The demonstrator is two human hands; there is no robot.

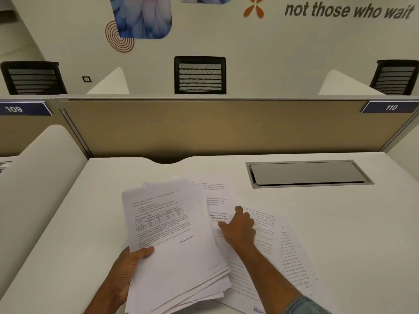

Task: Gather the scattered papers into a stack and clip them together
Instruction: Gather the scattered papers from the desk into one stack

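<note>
While held w/ left hand point(127, 271), flimsy sheets point(174, 259).

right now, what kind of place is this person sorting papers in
Probably an open-plan office: a numbered desk tag reading 110, mesh-backed office chairs beyond the partition, and a cable hatch set in the desk.

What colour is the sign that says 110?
The 110 sign is dark blue with white numbers, head view.

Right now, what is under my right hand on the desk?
Loose printed sheets lie spread under the right hand, on the white desk. The stack held by the left hand covers their left edges. Anything beneath the sheets, a clip included, is hidden.
</note>
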